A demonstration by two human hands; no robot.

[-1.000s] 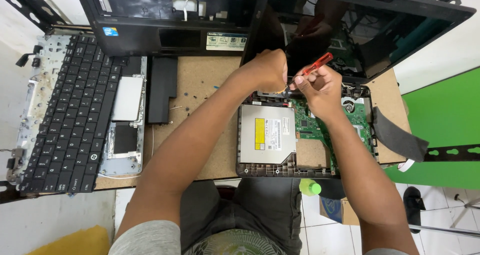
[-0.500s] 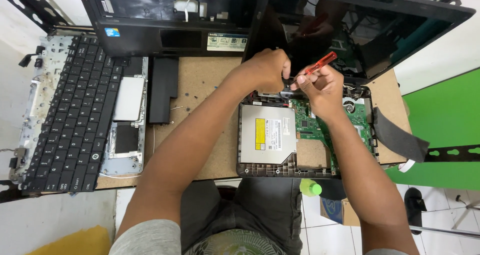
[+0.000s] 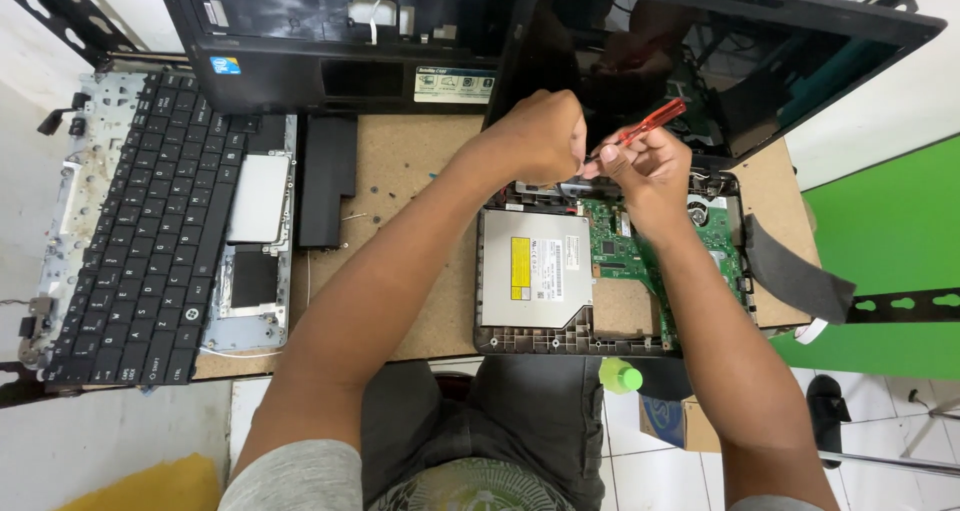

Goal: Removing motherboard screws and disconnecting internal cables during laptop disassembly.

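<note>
Here the screwdriver (image 3: 648,128) slants, red handle up-right, tip down-left.

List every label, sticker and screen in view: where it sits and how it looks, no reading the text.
Laptop screen: upper right, tilted open, dark, glossy, off.
Drive label: on the silver optical drive, rectangular, white with a yellow strip.
Blue sticker: small square, black casing, upper left.
Casing label: white rectangle with a blue band, top centre.

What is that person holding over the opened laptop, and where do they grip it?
The right hand holds a red-handled screwdriver by the lower part of its handle. The left hand is closed beside the tip; whether it holds anything cannot be told.
</note>
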